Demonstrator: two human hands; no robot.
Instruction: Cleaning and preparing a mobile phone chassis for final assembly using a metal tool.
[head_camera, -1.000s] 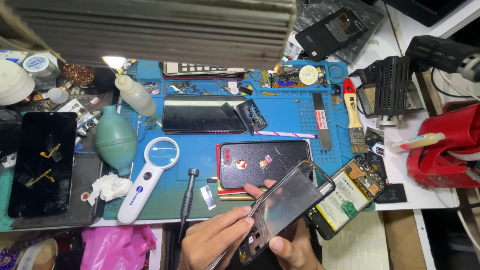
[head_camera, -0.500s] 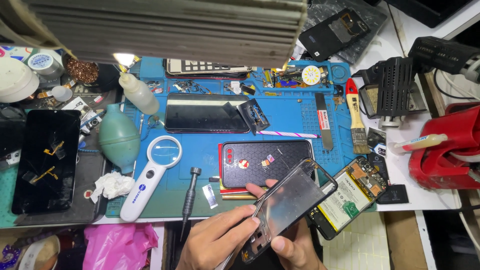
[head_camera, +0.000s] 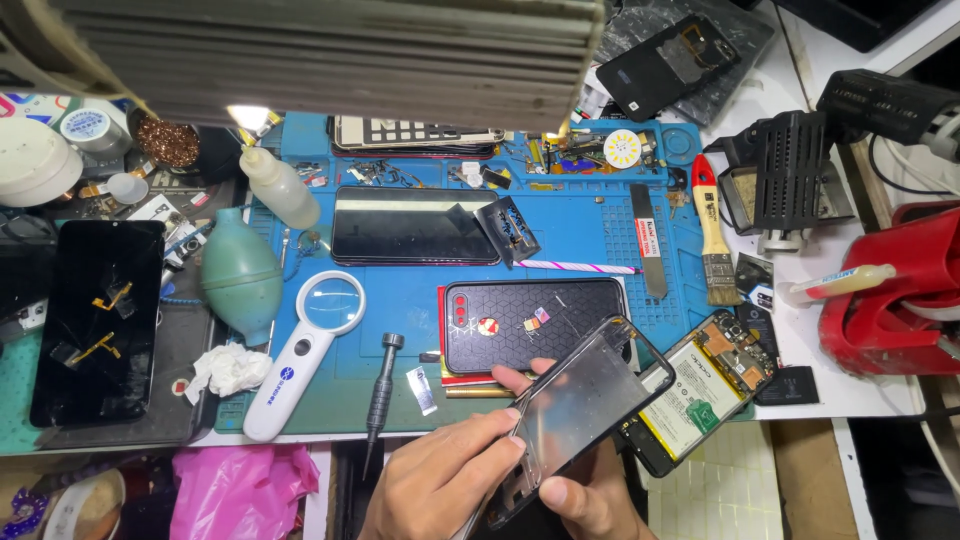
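Both my hands hold a bare phone frame (head_camera: 583, 400) with a shiny inner plate, tilted up to the right at the mat's front edge. My left hand (head_camera: 440, 478) grips its lower left side, fingers over the edge. My right hand (head_camera: 590, 492) supports it from below, thumb on the lower edge. Just behind lies a black textured phone back (head_camera: 532, 322) with red trim. To the right rests an opened phone (head_camera: 702, 388) showing its battery and board.
On the blue work mat (head_camera: 400, 290) lie a dark phone screen (head_camera: 414, 226), a white magnifier (head_camera: 300, 352), a screwdriver (head_camera: 380, 392), a green air blower (head_camera: 240, 278) and a squeeze bottle (head_camera: 282, 186). A black display (head_camera: 96, 320) lies left; a brush (head_camera: 712, 232) and red tool (head_camera: 890, 290) stand right.
None beyond a slight shift of the camera; my hands keep the frame in the same place and tilt.
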